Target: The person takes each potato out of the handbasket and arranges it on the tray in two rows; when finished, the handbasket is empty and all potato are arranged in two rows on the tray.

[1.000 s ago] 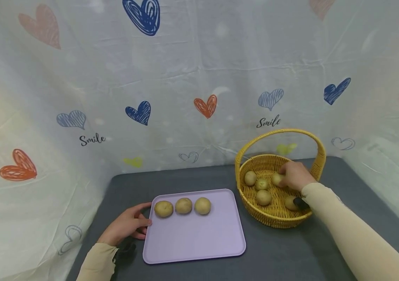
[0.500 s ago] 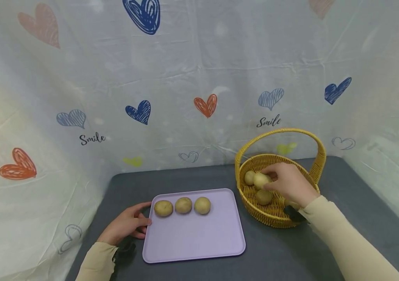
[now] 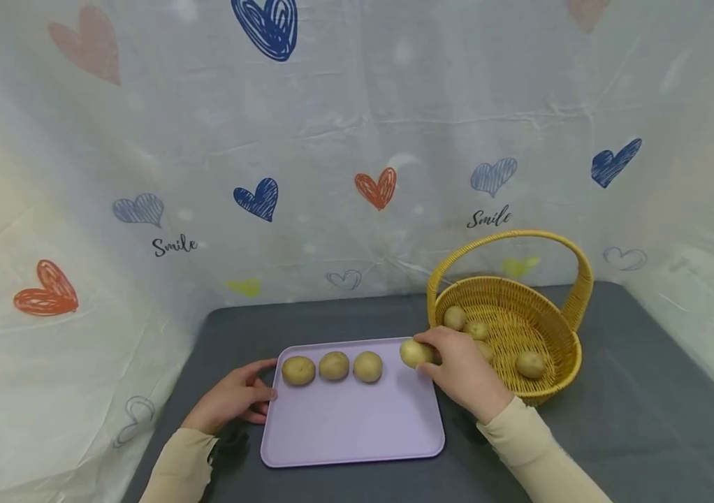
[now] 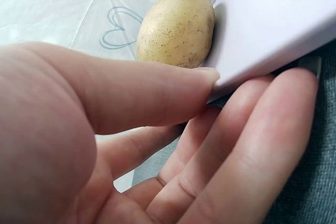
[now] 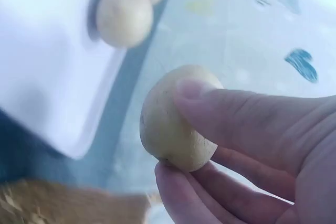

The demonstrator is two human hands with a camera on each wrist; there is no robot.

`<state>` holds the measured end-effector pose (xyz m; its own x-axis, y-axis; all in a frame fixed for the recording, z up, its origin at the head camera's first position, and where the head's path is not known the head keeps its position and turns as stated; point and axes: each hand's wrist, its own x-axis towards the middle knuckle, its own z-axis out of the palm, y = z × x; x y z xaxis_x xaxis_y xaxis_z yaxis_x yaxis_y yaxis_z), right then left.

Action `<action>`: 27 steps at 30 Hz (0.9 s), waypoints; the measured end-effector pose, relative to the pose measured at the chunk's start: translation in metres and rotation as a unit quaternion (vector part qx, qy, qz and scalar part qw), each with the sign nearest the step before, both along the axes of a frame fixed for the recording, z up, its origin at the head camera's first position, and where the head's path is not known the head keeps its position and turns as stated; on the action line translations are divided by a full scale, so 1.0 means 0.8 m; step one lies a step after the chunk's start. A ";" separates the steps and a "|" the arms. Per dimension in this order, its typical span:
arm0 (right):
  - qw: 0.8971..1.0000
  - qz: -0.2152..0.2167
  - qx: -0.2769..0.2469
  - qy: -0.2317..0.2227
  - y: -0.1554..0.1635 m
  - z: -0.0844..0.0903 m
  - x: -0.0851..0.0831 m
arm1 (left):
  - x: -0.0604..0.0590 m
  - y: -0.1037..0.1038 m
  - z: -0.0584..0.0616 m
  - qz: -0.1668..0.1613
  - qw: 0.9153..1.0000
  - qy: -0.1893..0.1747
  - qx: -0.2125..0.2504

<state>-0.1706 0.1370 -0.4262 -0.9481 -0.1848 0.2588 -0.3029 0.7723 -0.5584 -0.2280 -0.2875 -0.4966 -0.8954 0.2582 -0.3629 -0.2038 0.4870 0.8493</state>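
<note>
Moved since the earlier frame: right hand [image 3: 460,367] and held potato [image 3: 415,353], now left of the basket [image 3: 511,300]. On backdrop [image 3: 313,119] I am reading "Smile" lettering [image 3: 175,245] twice; no brand showing. Basket is containing further potatoes [image 3: 531,364]; tray [image 3: 351,426] is carrying three potatoes [image 3: 334,366] in a row. Left hand [image 3: 228,398] is gripping the tray's left edge. Right hand is clamping held potato near the tray's far right corner, likely mid-transfer, next move probably calling for lowering beside the row.

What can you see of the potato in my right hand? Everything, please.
The potato is pale yellow and slightly oval, with smooth-looking, faintly speckled skin. The right hand pinches it between thumb and fingers, which hide part of it. It appears over the far right corner of the tray, seemingly clear of it.
</note>
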 end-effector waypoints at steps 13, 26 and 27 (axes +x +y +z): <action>0.998 -0.006 0.044 0.046 -0.042 -0.050 -0.014 | 0.000 0.001 0.003 0.003 1.000 -0.005 0.002; 0.996 -0.005 0.076 0.052 -0.052 -0.071 -0.028 | -0.001 0.000 0.002 0.006 1.000 -0.003 -0.010; 0.996 -0.006 0.076 0.051 -0.052 -0.073 -0.028 | 0.000 0.001 0.002 0.005 1.000 -0.003 -0.010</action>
<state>-0.1934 0.0952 -0.4842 -0.9207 -0.2181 0.3237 -0.3424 0.8494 -0.4016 -0.2283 -0.2871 -0.4951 -0.8954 0.2424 -0.3735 -0.2137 0.5020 0.8381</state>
